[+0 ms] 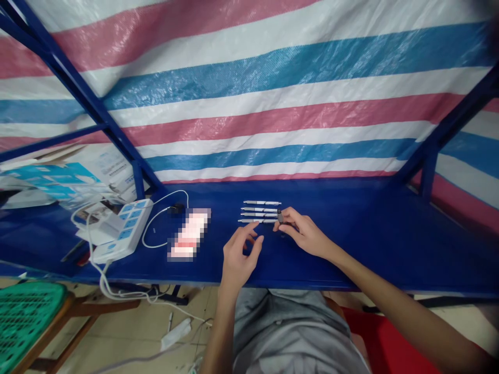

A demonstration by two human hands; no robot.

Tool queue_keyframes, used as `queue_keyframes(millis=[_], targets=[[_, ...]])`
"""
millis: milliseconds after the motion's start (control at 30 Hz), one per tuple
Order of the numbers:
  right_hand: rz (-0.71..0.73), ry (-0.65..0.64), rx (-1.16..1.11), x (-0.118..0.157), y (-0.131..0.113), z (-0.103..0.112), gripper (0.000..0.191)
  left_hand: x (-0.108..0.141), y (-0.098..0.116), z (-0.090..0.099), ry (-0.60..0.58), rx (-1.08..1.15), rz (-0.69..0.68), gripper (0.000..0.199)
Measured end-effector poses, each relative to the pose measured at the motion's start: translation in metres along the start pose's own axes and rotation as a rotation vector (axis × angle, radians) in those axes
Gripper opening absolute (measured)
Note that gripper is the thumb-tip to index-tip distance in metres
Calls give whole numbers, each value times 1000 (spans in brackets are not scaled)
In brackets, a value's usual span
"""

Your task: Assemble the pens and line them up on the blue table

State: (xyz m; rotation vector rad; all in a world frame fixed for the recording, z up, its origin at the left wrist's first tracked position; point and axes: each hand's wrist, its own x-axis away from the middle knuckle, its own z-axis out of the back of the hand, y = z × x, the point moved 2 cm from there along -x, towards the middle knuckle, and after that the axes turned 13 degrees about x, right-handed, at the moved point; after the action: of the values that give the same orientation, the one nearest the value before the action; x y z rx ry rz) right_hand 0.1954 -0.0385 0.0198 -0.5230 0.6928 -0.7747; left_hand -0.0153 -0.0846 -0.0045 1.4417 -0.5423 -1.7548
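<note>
Several white-and-grey pens lie side by side across the blue tabletop, roughly parallel to its long edge. At their right ends, my right hand pinches a small dark grey piece between thumb and fingers; it is too small to name for certain. My left hand hovers just in front of the nearest pen, its fingers curved and apart, with nothing seen in them. The right end of the nearest pen meets my right fingertips, and whether they touch I cannot tell.
Left of the pens lies a blurred-out phone-shaped thing. Beyond it sits a white power strip with cables, then papers and boxes. Blue metal posts and a striped plastic sheet enclose the blue table.
</note>
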Motion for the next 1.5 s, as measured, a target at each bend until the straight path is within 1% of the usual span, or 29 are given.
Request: queue_keyframes(millis=[67,167,267,400,600,800,1067,1500], targets=[[-13,3,-50,0,1,-1,13,-1,2,-4,-22,-2,-21,23],[-32,6,-60,1,3,-2,14,-4,3,-15,-99,-40,13,12],[-38,7,-25,1,5,-3,15,-6,1,-28,-168,-125,56,12],[-22,-2,50,1,7,-4,12,-6,-1,-38,-197,-260,55,13],[-13,-29,104,-1,9,-7,12,-4,-3,-39,-217,-360,36,14],[-23,-9,111,0,7,-6,13,-4,-1,-38,-227,-344,48,13],[-12,-8,73,1,5,-5,13,0,0,-37,-224,-334,28,14],[-5,-16,88,0,5,-5,13,-1,0,-38,-263,-356,44,11]])
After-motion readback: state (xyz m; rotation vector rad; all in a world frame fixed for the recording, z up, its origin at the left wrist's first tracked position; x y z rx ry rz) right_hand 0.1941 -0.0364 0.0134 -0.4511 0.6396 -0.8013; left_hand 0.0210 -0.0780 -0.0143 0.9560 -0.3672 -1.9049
